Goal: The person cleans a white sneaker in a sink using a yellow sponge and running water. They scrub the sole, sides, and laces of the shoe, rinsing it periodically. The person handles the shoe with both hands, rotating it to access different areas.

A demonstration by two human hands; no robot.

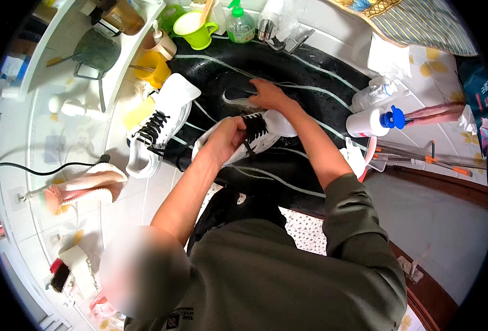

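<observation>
My left hand (227, 138) grips a white sneaker (275, 126) with black laces, its fingers at the tongue and opening. The shoe lies tilted over the front of a black sink (306, 97) with pale wavy streaks. Beyond it, my right hand (271, 94) reaches down into the basin. Its fingertips are at a dark shape with a pale edge (236, 96), which I cannot make out; whether they hold anything is unclear. To the left, a second white sneaker (165, 118), also black-laced, rests on the sink's edge.
A yellow sponge (139, 112), a yellow cup (153, 68) and a green mug (194, 31) stand at the left and back. A soap pump bottle (240, 27) is beside the faucet (289, 41). On the right are a white bottle with blue cap (368, 123) and a clear bottle (370, 96).
</observation>
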